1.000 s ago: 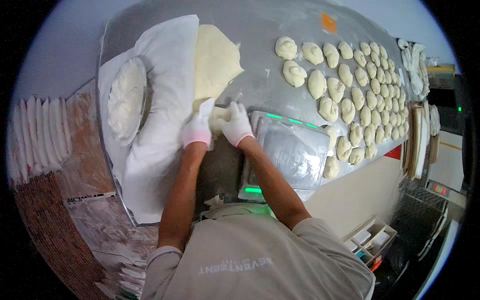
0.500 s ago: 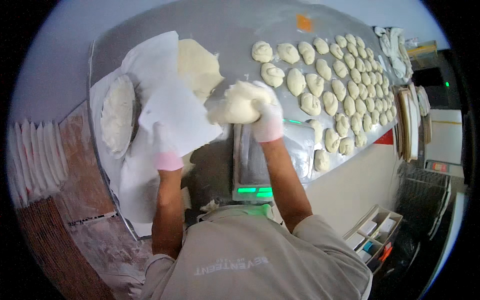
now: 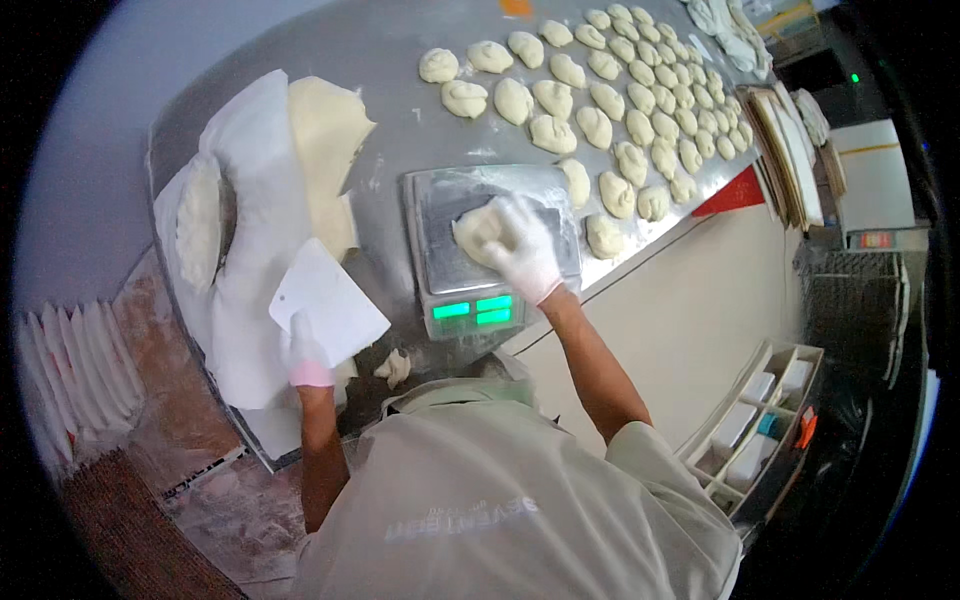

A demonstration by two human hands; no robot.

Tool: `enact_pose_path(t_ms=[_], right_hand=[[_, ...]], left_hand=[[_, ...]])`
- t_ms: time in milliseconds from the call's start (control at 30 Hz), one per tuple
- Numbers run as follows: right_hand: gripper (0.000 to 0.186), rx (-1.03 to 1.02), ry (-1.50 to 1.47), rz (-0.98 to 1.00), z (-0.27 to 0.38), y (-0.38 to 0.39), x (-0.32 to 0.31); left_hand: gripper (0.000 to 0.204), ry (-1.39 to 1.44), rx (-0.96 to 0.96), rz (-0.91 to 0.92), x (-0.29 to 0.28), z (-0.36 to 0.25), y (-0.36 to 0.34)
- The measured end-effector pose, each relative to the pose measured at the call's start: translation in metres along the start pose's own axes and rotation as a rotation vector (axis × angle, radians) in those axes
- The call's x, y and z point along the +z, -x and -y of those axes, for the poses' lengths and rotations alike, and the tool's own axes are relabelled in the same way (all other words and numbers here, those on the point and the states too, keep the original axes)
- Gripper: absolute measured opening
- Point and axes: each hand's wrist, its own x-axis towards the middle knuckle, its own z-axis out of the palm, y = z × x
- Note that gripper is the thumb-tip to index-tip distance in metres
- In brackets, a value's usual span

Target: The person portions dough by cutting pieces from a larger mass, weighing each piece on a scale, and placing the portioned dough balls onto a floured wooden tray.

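Observation:
My left hand (image 3: 306, 352), in a white glove with a pink cuff, grips a flat white dough scraper (image 3: 335, 308) with a small hole near one corner. It is by the near end of a large sheet of dough (image 3: 325, 150) that lies partly beside white cloth. My right hand (image 3: 527, 250), gloved too, has its fingers and thumb around a piece of dough (image 3: 478, 236) on the plate of a digital scale (image 3: 430, 200). Its fingers are slightly blurred and cover part of the dough. Green displays glow on the scale's near side.
Rows of shaped dough pieces (image 3: 594, 128) cover the table's right side. White cloth (image 3: 250, 190) with a flour-filled bowl (image 3: 198, 222) lies at left. A dough scrap (image 3: 394, 368) sits near the front edge. Stacked boards (image 3: 785, 155) and a compartment box (image 3: 750, 430) stand at right.
My right hand has brought the dough down onto the scale plate from above its far edge. My left hand has drawn the scraper nearer. The whole view has shifted.

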Motion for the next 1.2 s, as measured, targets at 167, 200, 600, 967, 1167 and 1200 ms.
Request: enact_pose_path(t_ms=[167, 200, 600, 967, 1167, 1200], right_hand=[[0.048, 0.274, -0.275, -0.298, -0.017, 0.055, -0.044], [0.047, 0.387, -0.384, -0.266, -0.007, 0.07, -0.054], [0.034, 0.656, -0.967, -0.157, -0.03, 0.158, -0.018], [0.044, 0.66, -0.926, 0.004, -0.039, 0.141, -0.017], [0.047, 0.725, -0.818, 0.074, -0.055, 0.133, -0.008], [0.047, 0.793, -0.808, 0.081, -0.053, 0.13, -0.007]], left_hand=[[0.031, -0.103, 0.049, 0.067, -0.009, 0.02, -0.002], [0.031, -0.124, 0.052, 0.064, -0.012, 0.025, -0.003], [0.027, -0.985, 0.587, 0.734, 0.066, 0.005, 0.037], [0.025, -1.587, 0.902, 0.944, 0.175, 0.019, 0.07], [0.029, -1.77, 0.738, 0.934, 0.224, 0.041, 0.062], [0.028, -1.762, 0.735, 0.934, 0.228, 0.043, 0.058]])
